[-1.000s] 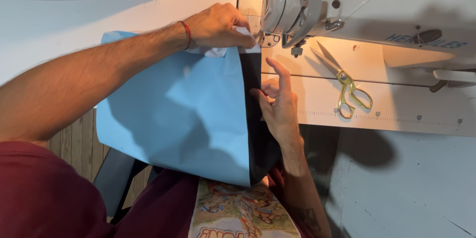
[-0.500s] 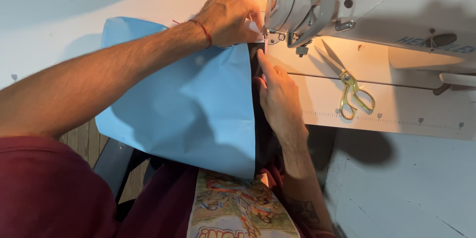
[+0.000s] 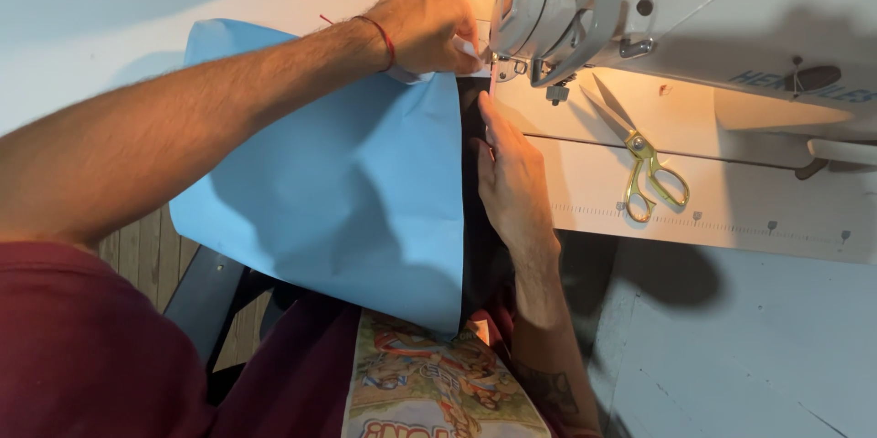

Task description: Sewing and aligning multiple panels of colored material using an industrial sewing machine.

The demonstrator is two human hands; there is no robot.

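Note:
A light blue fabric sheet (image 3: 347, 182) lies over the table's front edge, with a dark black strip (image 3: 473, 219) along its right side. My left hand (image 3: 429, 27), a red thread on its wrist, pinches the fabric's top edge right beside the presser foot (image 3: 498, 68) of the white sewing machine (image 3: 658, 9). My right hand (image 3: 512, 173) lies flat along the black strip, fingers pointing up at the needle area and pressing the seam down.
Gold-handled scissors (image 3: 644, 173) lie on the machine bed to the right of my right hand. The white table (image 3: 91, 27) spreads to the left. A printed colourful cloth (image 3: 429, 383) rests on my lap. Wooden floor (image 3: 137, 255) shows at lower left.
My right hand has slid up along the black strip from spread fingers to flat against the seam near the needle. My left hand stays at the fabric's top edge.

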